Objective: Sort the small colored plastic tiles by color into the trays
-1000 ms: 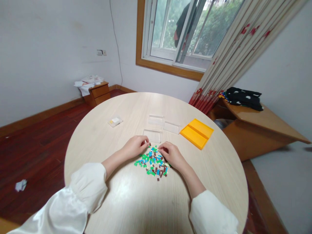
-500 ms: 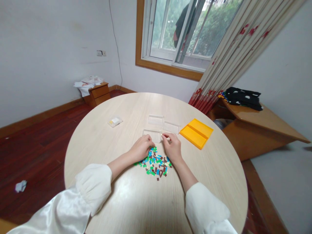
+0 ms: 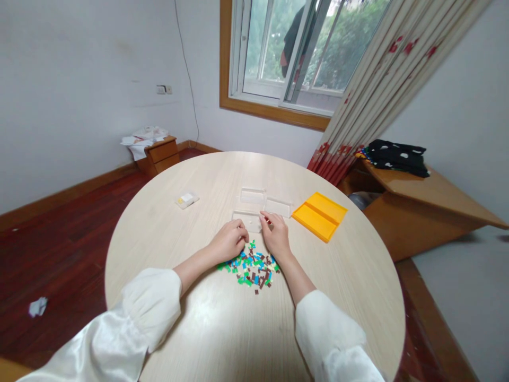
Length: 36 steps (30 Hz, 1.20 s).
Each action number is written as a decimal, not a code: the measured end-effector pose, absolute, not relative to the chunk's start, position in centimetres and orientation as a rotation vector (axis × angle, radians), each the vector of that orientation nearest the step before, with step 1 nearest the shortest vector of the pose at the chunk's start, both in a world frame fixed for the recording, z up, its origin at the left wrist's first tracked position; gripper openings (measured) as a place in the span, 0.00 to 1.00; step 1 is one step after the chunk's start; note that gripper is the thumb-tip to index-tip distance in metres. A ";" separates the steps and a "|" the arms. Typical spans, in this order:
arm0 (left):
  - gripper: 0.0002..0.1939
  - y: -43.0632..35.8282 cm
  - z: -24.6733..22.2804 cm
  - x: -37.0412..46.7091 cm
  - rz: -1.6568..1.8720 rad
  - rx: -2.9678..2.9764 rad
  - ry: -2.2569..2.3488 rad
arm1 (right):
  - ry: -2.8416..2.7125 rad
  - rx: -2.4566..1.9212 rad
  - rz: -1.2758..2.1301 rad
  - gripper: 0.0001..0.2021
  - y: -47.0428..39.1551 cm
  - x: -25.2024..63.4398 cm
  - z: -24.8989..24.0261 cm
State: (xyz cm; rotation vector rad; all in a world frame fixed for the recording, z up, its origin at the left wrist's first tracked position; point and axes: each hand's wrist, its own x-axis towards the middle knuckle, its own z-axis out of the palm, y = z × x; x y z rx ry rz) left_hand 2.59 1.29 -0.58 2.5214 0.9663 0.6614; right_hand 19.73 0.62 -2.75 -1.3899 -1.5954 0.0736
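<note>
Reaching up from the heap of tiny green, blue and brown plastic bricks mid-frame, the right hand pinched something small over the clear tray, the left hand curled shut, most bricks still unsorted.

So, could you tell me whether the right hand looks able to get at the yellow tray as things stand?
Probably yes: the right hand rests by the clear trays, and the yellow tray lies just beyond to its right on the table, with bare tabletop between them.
</note>
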 end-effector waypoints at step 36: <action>0.06 1.2 0.2 3.0 0.554 2.634 0.993 | -1.443 -1.401 0.292 0.15 0.7 19.8 -2.7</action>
